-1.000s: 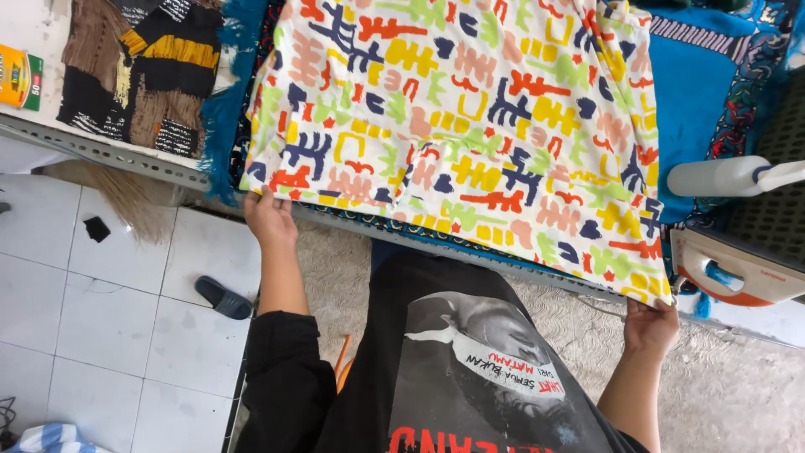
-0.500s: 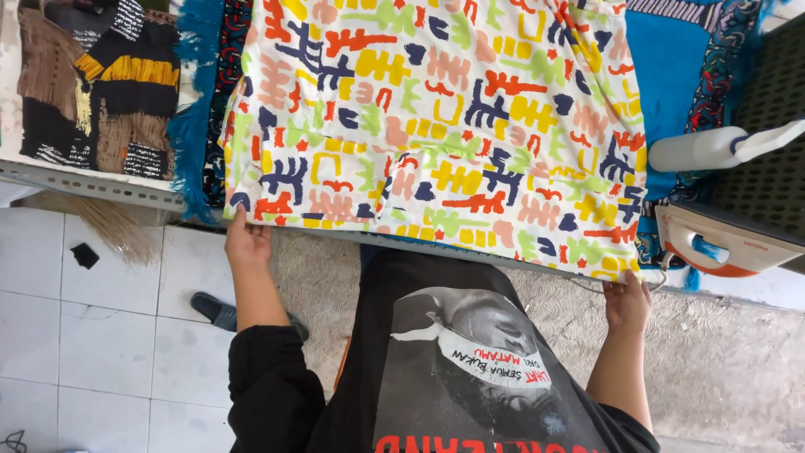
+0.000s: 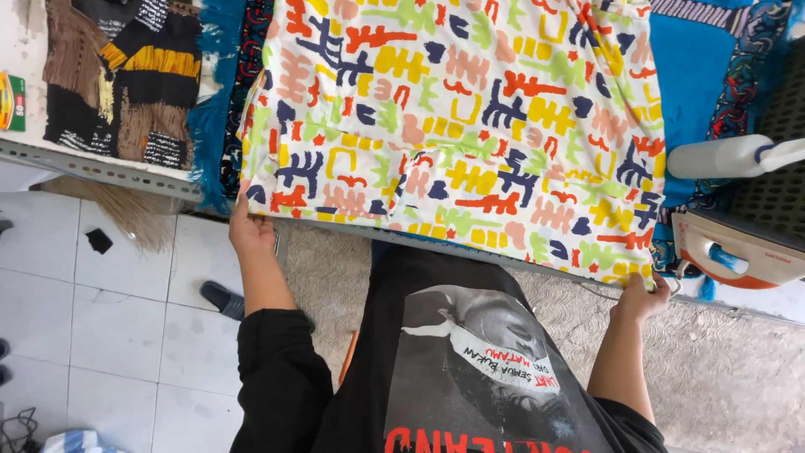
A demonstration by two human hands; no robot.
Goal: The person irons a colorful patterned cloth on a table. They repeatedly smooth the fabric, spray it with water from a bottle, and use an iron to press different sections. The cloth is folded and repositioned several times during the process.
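Moved: both hands w/ cloth hem have shifted a bit vs. prior frames; grip unchanged.
Cloth: patterned cloth point(image 3: 453, 126) spread flat on ironing table point(image 3: 126, 164), near hem hanging over front edge; long axis runs left–right along that edge.
L hand: left hand point(image 3: 249, 228) at hem's left corner, fingers closed, pinching it.
R hand: right hand point(image 3: 641, 295) at right corner, fingers shut on hem.
Pose: both forearms reach up from below edge; neither nearer.
Around: iron point(image 3: 738, 252) at right end, white bottle point(image 3: 734, 155) beyond it; brown-black cloth point(image 3: 117, 80) far left.
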